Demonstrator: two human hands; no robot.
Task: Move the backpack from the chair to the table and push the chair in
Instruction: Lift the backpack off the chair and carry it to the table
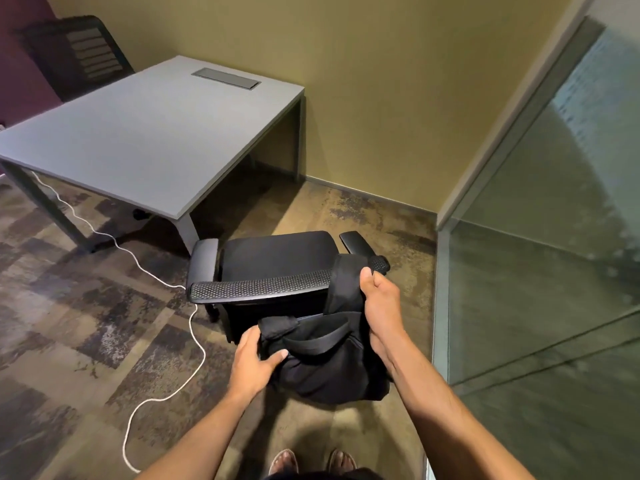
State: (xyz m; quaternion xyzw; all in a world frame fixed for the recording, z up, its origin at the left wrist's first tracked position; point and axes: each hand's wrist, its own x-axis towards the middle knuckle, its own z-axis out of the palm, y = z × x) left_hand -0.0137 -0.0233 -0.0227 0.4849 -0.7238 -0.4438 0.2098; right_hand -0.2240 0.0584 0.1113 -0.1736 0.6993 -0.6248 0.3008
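Observation:
A black backpack (329, 368) hangs behind the backrest of a black office chair (273, 261), with one strap looped over the backrest's top right end. My right hand (379, 299) grips that strap where it drapes over the backrest. My left hand (254, 362) holds the bag's left upper side, thumb pressed on the fabric. The chair faces away from me, pulled out from the grey table (138, 133), which stands at the upper left. The chair's base is hidden.
A white cable (194, 327) snakes across the carpet left of the chair. A second dark chair (79, 53) stands behind the table's far left corner. A glass partition (540, 254) closes off the right side. My feet (311, 462) stand just behind the bag.

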